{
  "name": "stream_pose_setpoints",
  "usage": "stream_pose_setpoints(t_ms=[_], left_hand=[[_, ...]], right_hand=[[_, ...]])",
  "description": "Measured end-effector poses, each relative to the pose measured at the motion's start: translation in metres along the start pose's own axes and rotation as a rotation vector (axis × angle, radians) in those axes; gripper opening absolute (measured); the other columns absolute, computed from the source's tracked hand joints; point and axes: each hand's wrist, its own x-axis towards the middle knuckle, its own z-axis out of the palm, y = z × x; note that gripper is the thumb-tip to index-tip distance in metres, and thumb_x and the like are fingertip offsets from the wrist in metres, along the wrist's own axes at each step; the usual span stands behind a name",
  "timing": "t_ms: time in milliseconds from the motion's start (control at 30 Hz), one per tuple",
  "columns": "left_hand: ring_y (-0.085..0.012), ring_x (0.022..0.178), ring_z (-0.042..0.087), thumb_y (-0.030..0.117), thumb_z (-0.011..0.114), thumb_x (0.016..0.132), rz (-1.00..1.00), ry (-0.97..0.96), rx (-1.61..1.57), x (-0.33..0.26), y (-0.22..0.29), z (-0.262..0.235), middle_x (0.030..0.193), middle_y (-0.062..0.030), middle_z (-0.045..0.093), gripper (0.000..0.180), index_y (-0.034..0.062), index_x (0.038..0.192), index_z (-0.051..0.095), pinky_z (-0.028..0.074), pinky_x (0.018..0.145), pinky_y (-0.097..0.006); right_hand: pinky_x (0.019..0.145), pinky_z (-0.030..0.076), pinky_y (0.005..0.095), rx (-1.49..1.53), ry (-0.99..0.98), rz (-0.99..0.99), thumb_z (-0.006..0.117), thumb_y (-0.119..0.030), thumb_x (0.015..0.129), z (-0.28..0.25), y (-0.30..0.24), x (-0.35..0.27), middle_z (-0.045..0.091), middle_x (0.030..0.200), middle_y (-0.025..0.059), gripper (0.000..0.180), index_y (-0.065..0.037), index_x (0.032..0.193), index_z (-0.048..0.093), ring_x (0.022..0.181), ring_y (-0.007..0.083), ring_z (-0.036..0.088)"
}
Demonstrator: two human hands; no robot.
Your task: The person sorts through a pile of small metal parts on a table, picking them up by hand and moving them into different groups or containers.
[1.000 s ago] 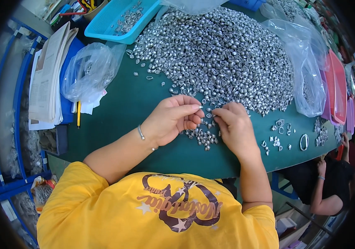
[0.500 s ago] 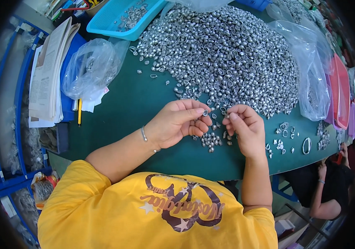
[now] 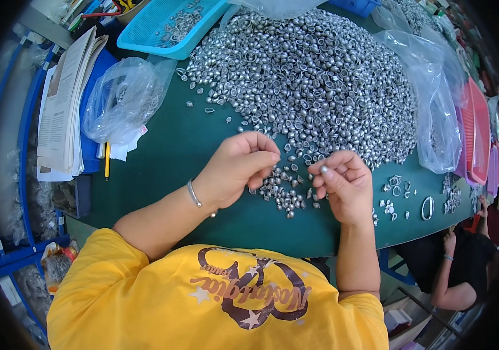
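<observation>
A big heap of small silver-grey metal pieces [image 3: 313, 76], rounded and hollow like little cups, covers the far part of the green table [image 3: 144, 186]. My left hand [image 3: 240, 166] is closed just in front of the heap, thumb pressed to the curled fingers; what it holds, if anything, is hidden. Facing it, my right hand [image 3: 345, 184] pinches one small silver metal piece [image 3: 323, 169] between thumb and index finger, its rounded side showing. A smaller cluster of similar pieces [image 3: 287, 195] lies on the table between my hands.
A blue basket [image 3: 150, 52] holds more pieces at the far left, near a clear plastic bag [image 3: 124, 96] and papers [image 3: 62, 105]. Sorted rings and bits [image 3: 398, 186] and a larger oval ring [image 3: 428, 207] lie at right. Beyond are a red basket [image 3: 475, 131] and another person [image 3: 459, 268].
My left hand has drawn back slightly to the left, and the ring-like piece at its fingertips no longer shows. The piece in my right fingers now shows more clearly. The view has shifted slightly.
</observation>
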Motion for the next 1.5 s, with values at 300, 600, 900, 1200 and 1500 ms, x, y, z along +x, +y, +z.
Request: stream_pose_setpoints(t_ms=[300, 600, 900, 1200, 1500], left_hand=[[-0.0219, 0.065, 0.054, 0.005, 0.064, 0.069, 0.759, -0.082, 1.249, 0.025, -0.012, 0.009, 0.072, -0.0076, 0.05, 0.009, 0.003, 0.076, 0.06, 0.045, 0.058, -0.031], [-0.0252, 0.068, 0.053, 0.008, 0.064, 0.07, 0.777, -0.041, 1.314, 0.027, -0.018, 0.014, 0.075, -0.0078, 0.048, 0.009, 0.0053, 0.077, 0.059, 0.045, 0.059, -0.033], [-0.0274, 0.067, 0.052, 0.006, 0.064, 0.068, 0.804, -0.138, 1.368, 0.033, -0.022, 0.017, 0.075, -0.0097, 0.048, 0.011, 0.0052, 0.077, 0.057, 0.045, 0.059, -0.035], [-0.0082, 0.058, 0.051, 0.002, 0.057, 0.079, 0.171, -0.167, 0.354, 0.01, 0.002, 0.026, 0.072, -0.0047, 0.054, 0.006, 0.0005, 0.084, 0.054, 0.041, 0.048, -0.021], [-0.0141, 0.072, 0.06, 0.0, 0.049, 0.083, -0.167, -0.138, -0.268, -0.014, -0.008, 0.006, 0.088, -0.0119, 0.06, 0.017, -0.0048, 0.098, 0.055, 0.049, 0.059, -0.021]], right_hand=[[0.052, 0.041, 0.0271, -1.051, -0.06, -0.291, 0.062, 0.002, 0.069, 0.009, -0.004, -0.002, 0.052, 0.066, 0.0059, 0.007, -0.003, 0.074, 0.06, 0.058, 0.0186, 0.052], [0.058, 0.044, 0.0332, -1.232, -0.09, -0.404, 0.062, 0.002, 0.066, 0.007, 0.003, -0.002, 0.052, 0.072, 0.0092, 0.011, -0.002, 0.076, 0.057, 0.067, 0.0255, 0.053], [0.05, 0.036, 0.0215, -0.906, 0.097, -0.206, 0.063, 0.006, 0.067, -0.005, -0.003, -0.001, 0.054, 0.076, 0.0039, 0.022, -0.003, 0.088, 0.061, 0.056, 0.0095, 0.045], [0.045, 0.032, 0.0143, -0.091, 0.048, 0.208, 0.06, 0.003, 0.077, -0.008, -0.009, -0.003, 0.061, 0.079, 0.0074, 0.013, 0.003, 0.089, 0.062, 0.053, 0.0024, 0.042], [0.04, 0.032, 0.015, 0.197, 0.009, 0.332, 0.051, -0.002, 0.084, -0.007, 0.001, 0.002, 0.06, 0.079, 0.0108, 0.013, 0.003, 0.095, 0.056, 0.053, 0.0048, 0.045]])
